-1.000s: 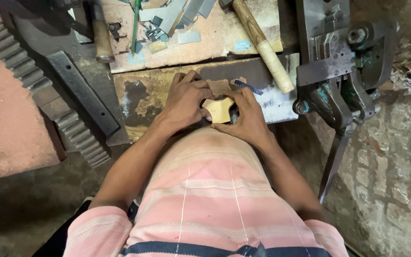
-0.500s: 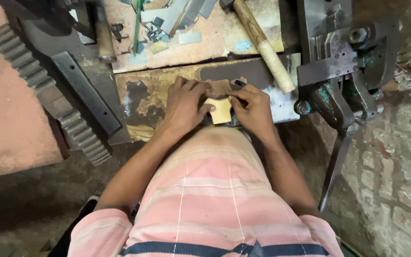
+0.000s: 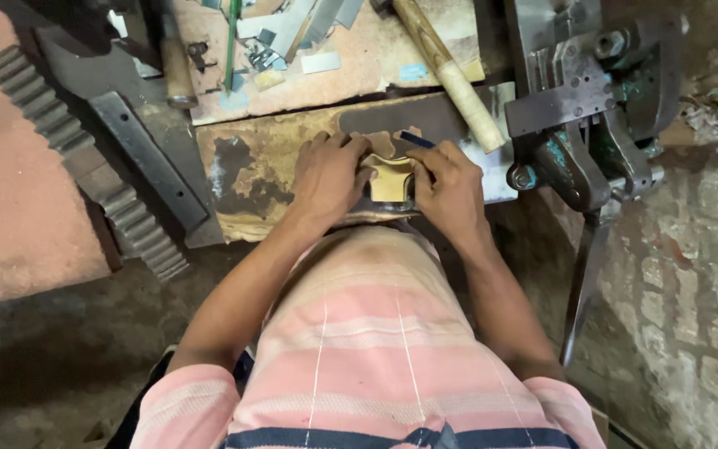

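Single head-worn camera looks steeply down, close over the wearer's torso, toward the workbench [image 3: 251,166] ahead.

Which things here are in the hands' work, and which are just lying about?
In hand: tan shaped piece, held by left hand and right hand; dark pen-like tool at the right hand.
Lying about: wooden-handled hammer, metal offcuts, toothed rack, lever press.
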